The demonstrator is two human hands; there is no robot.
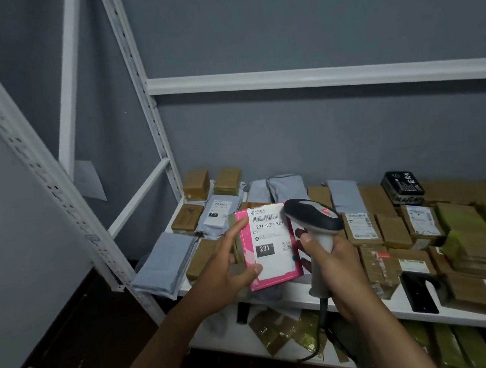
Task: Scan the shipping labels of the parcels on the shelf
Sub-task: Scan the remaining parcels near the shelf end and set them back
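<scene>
My left hand [226,263] grips the pink parcel [268,248] label-up — so the scanner [314,221], clenched in my right hand [339,266], reads its barcode.

The scanner [311,221] hides the shipping label's [270,241] right edge.

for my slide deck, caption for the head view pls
Left hand holds a pink parcel while right hand aims a scanner.
</scene>
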